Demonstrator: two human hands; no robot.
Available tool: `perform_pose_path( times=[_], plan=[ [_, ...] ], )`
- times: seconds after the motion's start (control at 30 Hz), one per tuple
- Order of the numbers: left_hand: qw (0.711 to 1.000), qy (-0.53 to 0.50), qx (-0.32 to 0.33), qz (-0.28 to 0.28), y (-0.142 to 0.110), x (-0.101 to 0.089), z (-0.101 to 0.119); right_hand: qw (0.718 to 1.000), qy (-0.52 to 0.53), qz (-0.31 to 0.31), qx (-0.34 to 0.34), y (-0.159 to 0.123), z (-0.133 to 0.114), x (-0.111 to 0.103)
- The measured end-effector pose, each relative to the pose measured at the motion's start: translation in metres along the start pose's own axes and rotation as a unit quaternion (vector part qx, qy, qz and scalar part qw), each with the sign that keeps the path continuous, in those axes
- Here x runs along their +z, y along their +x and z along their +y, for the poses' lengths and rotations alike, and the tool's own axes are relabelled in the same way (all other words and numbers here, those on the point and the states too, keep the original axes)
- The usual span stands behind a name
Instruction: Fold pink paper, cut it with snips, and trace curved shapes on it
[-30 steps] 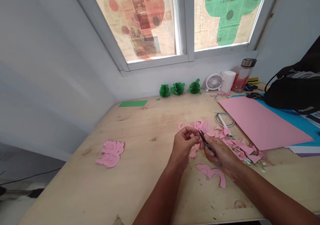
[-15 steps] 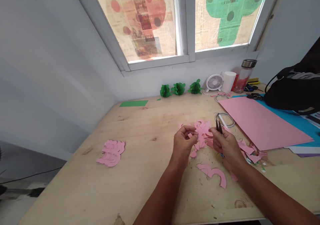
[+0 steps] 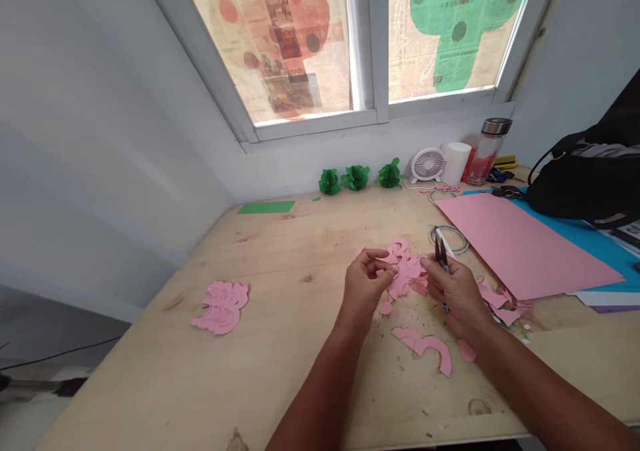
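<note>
Above a loose heap of pink paper pieces [image 3: 400, 287], my left hand [image 3: 367, 284] has its thumb and index finger pinched together. Whatever lies between those fingertips is too small to make out against the pink behind. My right hand [image 3: 450, 287] is closed around a pair of scissors [image 3: 441, 254], dark blades pointing up and away from me. Its thumb and index fingertip are beside the heap's right side. Nearer to me lies a curved pink paper cutout [image 3: 435, 351], flat on the wooden table [image 3: 280, 351].
Stacked pink scalloped cutouts [image 3: 223, 306] lie at the left. Large pink sheets [image 3: 525, 244] and a black bag [image 3: 590, 177] take up the right. Green paper ornaments [image 3: 357, 178], a small fan [image 3: 427, 165] and a glass bottle [image 3: 489, 152] line the wall.
The scissors' blades have spread slightly apart and shifted a little to the right. The left hand has barely moved.
</note>
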State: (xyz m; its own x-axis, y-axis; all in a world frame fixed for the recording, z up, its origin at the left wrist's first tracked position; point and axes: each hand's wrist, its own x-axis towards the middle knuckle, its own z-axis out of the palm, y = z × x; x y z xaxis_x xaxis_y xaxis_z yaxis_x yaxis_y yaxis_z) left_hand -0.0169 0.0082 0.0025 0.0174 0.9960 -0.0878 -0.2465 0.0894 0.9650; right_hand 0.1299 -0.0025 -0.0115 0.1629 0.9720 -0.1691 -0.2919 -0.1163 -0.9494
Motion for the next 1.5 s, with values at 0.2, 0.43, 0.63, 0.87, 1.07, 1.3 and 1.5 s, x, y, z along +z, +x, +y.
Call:
perform_pose_path(
  times=[0.2,0.43,0.63,0.87,1.07,1.3,1.5],
  plan=[
    [0.999,-0.020,0.004,0.033,0.0036,-0.0058,0.0042,0.999,-0.020,-0.036,0.021,-0.0033,0.0013,0.0036],
    [0.999,0.018,-0.019,-0.035,0.0012,-0.0050,0.0048,0.998,-0.029,-0.050,0.022,-0.0041,-0.0002,0.0034],
    [0.995,0.025,-0.042,-0.087,-0.0026,-0.0022,0.0016,0.998,-0.032,-0.049,0.019,-0.0041,-0.0003,0.0027],
    [0.998,-0.009,-0.037,-0.053,0.0000,-0.0020,-0.0002,0.998,-0.025,-0.050,0.007,-0.0039,-0.0011,0.0031],
    [0.994,-0.103,-0.032,0.029,0.0056,-0.0054,-0.0013,0.996,-0.036,-0.080,0.012,-0.0044,-0.0008,0.0049],
    [0.985,-0.157,-0.057,0.038,0.0044,-0.0007,-0.0039,0.990,-0.088,-0.104,0.023,-0.0079,0.0008,0.0076],
    [0.985,-0.152,-0.075,0.021,0.0024,-0.0002,-0.0031,0.995,-0.075,-0.059,0.015,-0.0036,-0.0004,0.0037]
  ],
)
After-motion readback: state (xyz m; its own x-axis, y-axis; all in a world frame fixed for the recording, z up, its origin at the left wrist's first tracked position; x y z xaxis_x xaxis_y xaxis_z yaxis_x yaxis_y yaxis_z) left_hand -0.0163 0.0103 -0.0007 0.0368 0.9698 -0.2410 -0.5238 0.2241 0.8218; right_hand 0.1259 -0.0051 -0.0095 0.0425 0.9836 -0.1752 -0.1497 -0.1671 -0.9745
